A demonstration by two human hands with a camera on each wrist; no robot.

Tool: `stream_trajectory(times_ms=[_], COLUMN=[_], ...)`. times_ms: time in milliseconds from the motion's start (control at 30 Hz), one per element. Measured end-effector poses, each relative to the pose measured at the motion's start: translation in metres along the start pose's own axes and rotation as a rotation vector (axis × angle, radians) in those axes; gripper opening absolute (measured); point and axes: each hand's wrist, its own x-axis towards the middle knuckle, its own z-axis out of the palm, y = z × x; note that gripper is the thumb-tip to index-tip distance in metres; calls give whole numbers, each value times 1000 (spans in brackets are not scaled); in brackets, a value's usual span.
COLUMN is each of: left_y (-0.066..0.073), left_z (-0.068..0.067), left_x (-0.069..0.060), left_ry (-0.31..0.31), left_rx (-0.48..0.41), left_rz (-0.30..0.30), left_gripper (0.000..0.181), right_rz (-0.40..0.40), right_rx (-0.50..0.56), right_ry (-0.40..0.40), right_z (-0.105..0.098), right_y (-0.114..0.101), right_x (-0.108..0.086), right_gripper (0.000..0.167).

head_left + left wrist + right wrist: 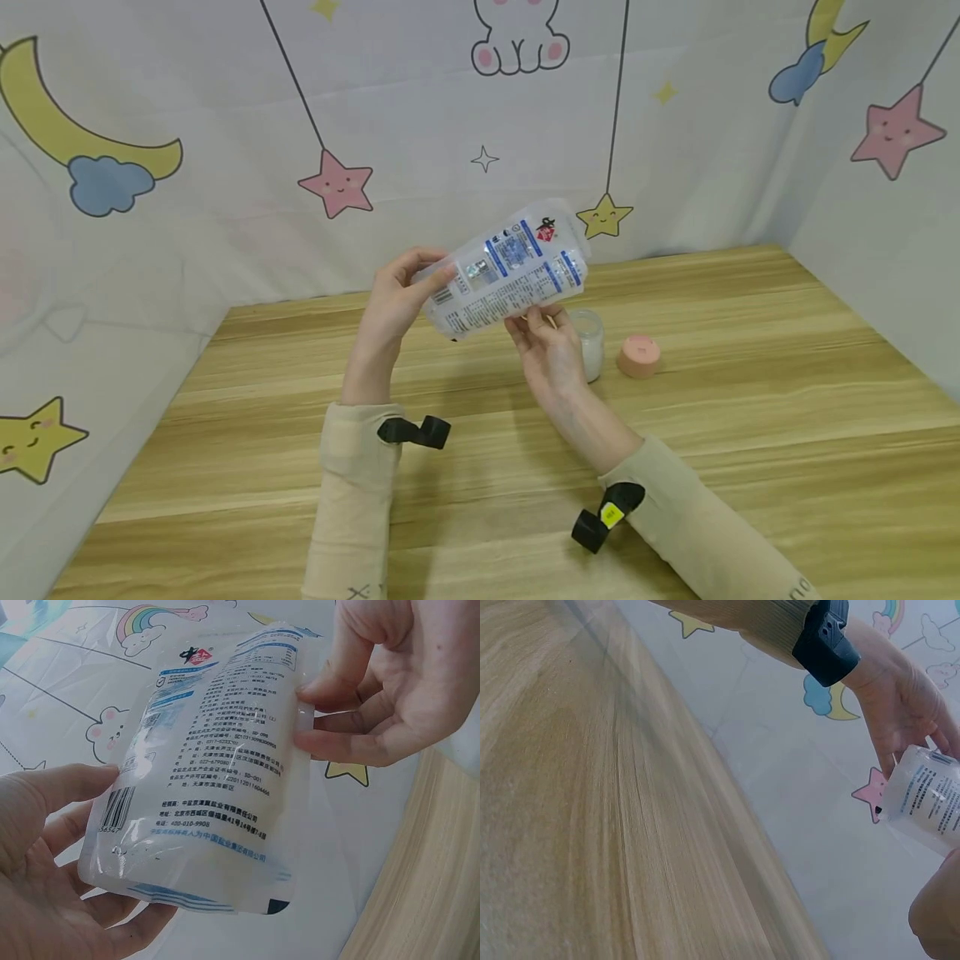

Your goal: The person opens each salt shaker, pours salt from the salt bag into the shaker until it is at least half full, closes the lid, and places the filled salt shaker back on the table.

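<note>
A clear plastic bag of salt point(510, 271) with blue and black print is tilted above the table. My left hand point(408, 287) grips its lower left end, thumb across the printed face and fingers behind. At the bag's lower right edge, my right hand point(551, 350) pinches the plastic with its fingertips. The left wrist view shows the bag point(202, 787) close up, the left hand point(52, 870) at its barcode corner and the right hand point(405, 682) at the opposite side edge. Partly hidden behind the right hand stands a glass jar point(591, 346) with white contents.
A pink round lid point(639, 357) lies to the right of the jar. The wooden table point(750, 417) reaches back to a white cloth point(420, 108) printed with stars, moons and clouds. Black camera mounts point(435, 432) are on both sleeves.
</note>
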Motion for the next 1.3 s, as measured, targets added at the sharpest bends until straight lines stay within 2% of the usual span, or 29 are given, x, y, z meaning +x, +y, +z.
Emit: stream_trajectory(times_ms=[333, 833, 1300], left_y=[-3, -3, -6], left_z=[-2, -4, -10], left_x=[1, 3, 5], left_ry=[17, 0, -6], left_rx=[20, 63, 97], left_rz=[14, -3, -14], left_gripper=[28, 27, 22], right_rz=[-14, -28, -42], right_rx=[-36, -75, -104], right_ry=[-9, 17, 35], right_z=[-1, 1, 3], right_y=[1, 1, -2], right_x=[0, 1, 3], right_gripper=[6, 15, 7])
